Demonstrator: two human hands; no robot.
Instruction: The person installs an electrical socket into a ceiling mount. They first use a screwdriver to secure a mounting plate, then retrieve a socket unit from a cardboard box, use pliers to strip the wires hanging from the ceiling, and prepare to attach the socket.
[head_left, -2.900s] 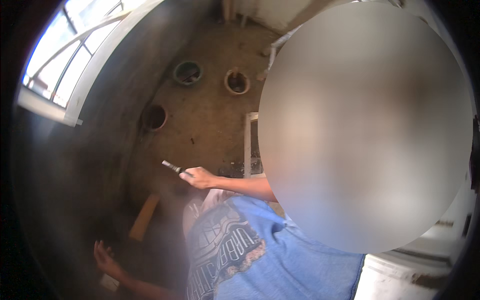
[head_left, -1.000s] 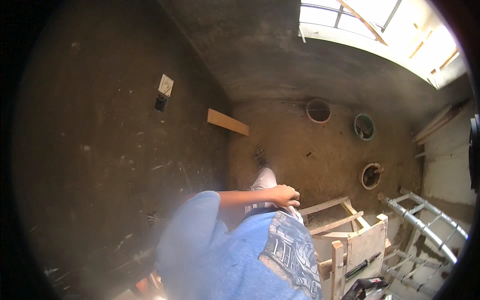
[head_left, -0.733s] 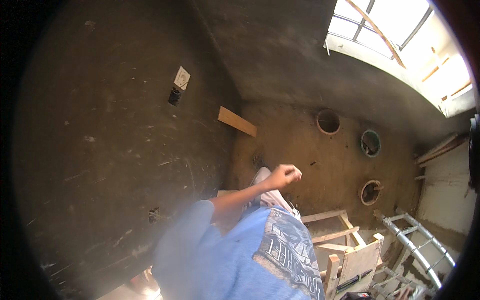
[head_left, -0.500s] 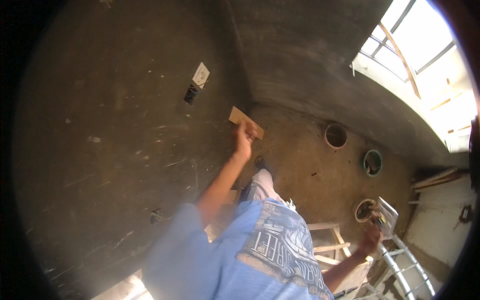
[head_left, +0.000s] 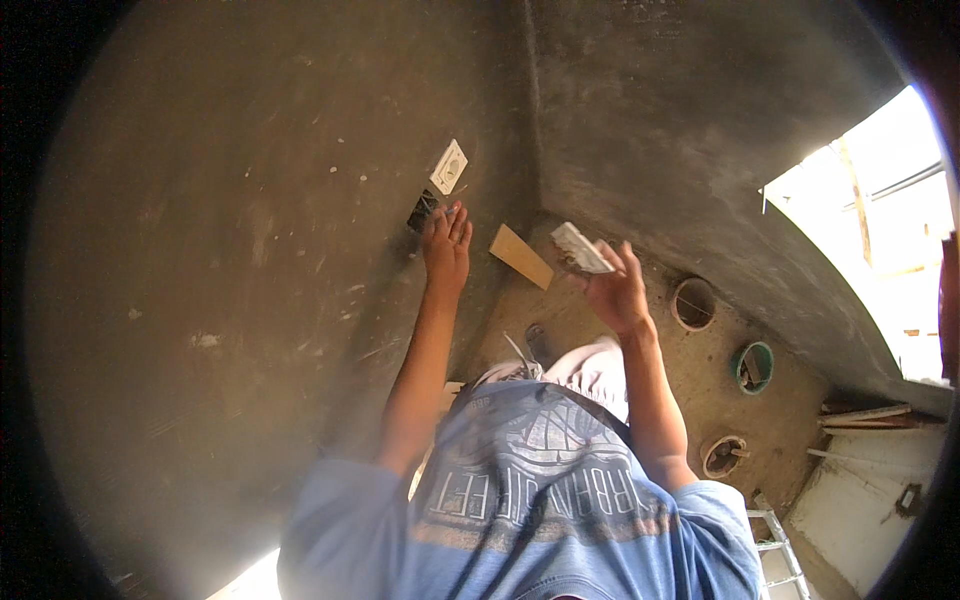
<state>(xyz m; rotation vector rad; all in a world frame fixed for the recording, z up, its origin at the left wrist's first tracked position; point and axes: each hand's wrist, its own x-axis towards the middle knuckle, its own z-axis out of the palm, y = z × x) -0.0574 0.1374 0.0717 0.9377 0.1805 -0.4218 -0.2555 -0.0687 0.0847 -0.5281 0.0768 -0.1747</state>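
Observation:
My right hand [head_left: 617,292] grips a white rectangular electrical faceplate [head_left: 582,247] by its edge, in front of the wall corner. On the grey plastered wall to the left, a white socket outlet [head_left: 449,167] is mounted just above a dark recessed wall box [head_left: 422,210]. My left hand [head_left: 446,245] is raised at that box, its fingers stretched and partly apart at the opening. Thin wires [head_left: 456,190] show near the fingertips. Whether the fingers touch the wires is too small to tell.
A wooden board [head_left: 521,257] is near the corner, past my hands. On the floor to the right stand a round pinkish bucket [head_left: 694,304], a green bucket [head_left: 752,368] and another round container [head_left: 723,456]. A metal ladder [head_left: 780,555] is at lower right, and a bright window [head_left: 900,220] is at right.
My left hand has moved from in front of the wooden board up to the wall box. My right hand has swung from the lower right toward the corner, carrying the faceplate. The view has shifted.

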